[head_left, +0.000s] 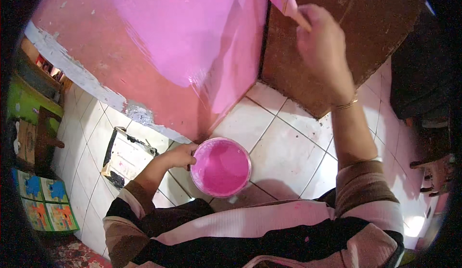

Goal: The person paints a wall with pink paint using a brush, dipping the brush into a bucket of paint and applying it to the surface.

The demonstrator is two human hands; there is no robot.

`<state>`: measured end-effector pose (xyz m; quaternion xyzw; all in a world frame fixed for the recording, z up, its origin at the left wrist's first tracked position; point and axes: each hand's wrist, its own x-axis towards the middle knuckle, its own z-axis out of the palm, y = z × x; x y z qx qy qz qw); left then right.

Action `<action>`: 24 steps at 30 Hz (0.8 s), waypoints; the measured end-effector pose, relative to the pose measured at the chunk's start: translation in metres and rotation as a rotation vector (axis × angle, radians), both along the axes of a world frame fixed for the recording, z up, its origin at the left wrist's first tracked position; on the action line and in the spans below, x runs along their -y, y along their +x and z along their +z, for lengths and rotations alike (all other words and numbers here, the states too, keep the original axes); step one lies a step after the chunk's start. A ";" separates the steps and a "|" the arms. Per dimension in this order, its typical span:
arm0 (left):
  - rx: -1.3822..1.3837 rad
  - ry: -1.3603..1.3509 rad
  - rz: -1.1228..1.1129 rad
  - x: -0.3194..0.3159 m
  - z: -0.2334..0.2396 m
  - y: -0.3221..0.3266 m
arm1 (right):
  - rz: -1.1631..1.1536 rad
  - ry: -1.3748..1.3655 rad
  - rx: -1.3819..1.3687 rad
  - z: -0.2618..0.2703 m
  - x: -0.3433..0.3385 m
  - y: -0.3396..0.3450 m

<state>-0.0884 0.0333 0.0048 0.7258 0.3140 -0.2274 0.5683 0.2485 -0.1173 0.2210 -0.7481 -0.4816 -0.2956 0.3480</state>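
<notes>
My left hand (178, 156) grips the rim of a round bucket of pink paint (222, 167), held in front of my body. Up at the right, my right hand (321, 44) holds a paintbrush (285, 2) by its wooden handle, its head coated pink. The bristle end lies close to the narrow pink wall face beside a brown panel (346, 19); whether they touch I cannot tell. Fresh pink covers much of the wall (180, 33), while its lower left part shows an older salmon coat (97, 51).
A rough grey-white strip (90, 80) edges the wall's left side. On the white tiled floor (285, 134) lies a pale, dark-edged sheet (128, 159). Colourful printed panels (45, 203) are at left, wooden furniture (47, 134) above them. Dark cloth (415, 69) hangs at right.
</notes>
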 end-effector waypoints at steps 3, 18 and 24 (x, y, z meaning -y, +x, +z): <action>0.033 0.021 0.008 0.002 0.007 0.003 | -0.083 0.005 -0.223 -0.052 -0.029 -0.004; 0.052 0.038 0.000 0.001 0.003 -0.002 | 0.004 0.170 -1.123 -0.240 -0.151 0.026; -0.065 0.064 -0.062 0.002 0.022 0.019 | 0.057 -0.325 -0.610 -0.338 -0.137 0.090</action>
